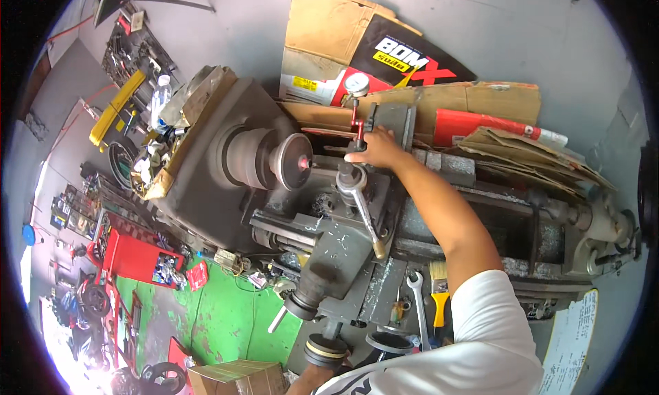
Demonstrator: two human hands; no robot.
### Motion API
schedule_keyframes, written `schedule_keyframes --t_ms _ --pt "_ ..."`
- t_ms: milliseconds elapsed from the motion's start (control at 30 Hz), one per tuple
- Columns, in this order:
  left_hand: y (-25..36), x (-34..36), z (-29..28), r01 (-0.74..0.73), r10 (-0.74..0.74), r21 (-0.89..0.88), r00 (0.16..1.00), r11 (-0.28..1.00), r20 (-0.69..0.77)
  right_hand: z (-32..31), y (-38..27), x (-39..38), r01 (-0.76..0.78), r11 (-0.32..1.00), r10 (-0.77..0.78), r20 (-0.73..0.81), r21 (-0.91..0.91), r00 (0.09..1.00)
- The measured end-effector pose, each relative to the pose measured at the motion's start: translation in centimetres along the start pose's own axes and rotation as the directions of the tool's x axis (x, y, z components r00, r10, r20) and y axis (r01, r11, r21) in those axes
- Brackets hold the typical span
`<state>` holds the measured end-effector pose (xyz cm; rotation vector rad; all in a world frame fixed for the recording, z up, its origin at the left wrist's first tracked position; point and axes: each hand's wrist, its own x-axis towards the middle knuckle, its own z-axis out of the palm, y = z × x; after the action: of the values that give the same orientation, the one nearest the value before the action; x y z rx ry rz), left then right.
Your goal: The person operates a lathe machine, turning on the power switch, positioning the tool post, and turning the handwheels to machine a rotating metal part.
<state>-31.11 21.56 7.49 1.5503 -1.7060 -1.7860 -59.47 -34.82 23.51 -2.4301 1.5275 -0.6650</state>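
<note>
My right arm reaches across a metal lathe [302, 257]. My right hand [379, 150] is closed around the dark base of a dial indicator stand [358, 128], with the thumb toward the chuck. The round white-faced dial indicator [356, 85] sits on top of its red arm. Left of it, the lathe chuck [250, 158] carries a disc-shaped metal workpiece [292, 161]. The tool post [350, 178], with its long lever [369, 223], stands just in front of my right hand. Low in view, my left hand [314, 379] is beside a round black handwheel [326, 349]; its fingers are mostly hidden.
A wrench [418, 306] and a yellow-handled brush [439, 292] lie near my right sleeve. Flattened cardboard [501, 99] leans behind the lathe. The tailstock [594, 220] stands at the right. A cardboard box [237, 378] and a red cabinet [130, 254] are on the green floor at left.
</note>
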Motion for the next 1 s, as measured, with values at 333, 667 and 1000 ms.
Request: schedule_keyframes --t_ms 333,667,1000 --pt "1.3 0.8 0.8 -0.131 0.103 -0.122 0.971 0.984 -0.214 2.4 2.4 0.0 0.066 0.983 -0.054 -0.078 0.17 0.996" --pt "-0.1 0.6 0.6 -0.084 0.052 -0.123 0.969 0.989 -0.244 -0.3 4.8 -0.3 0.005 0.982 0.001 -0.035 0.186 0.999" --pt "2.7 -1.0 -0.3 -0.306 0.361 0.349 0.927 0.886 -0.102 -4.4 5.8 -4.4 -0.122 0.986 0.101 -0.168 -0.118 0.981"
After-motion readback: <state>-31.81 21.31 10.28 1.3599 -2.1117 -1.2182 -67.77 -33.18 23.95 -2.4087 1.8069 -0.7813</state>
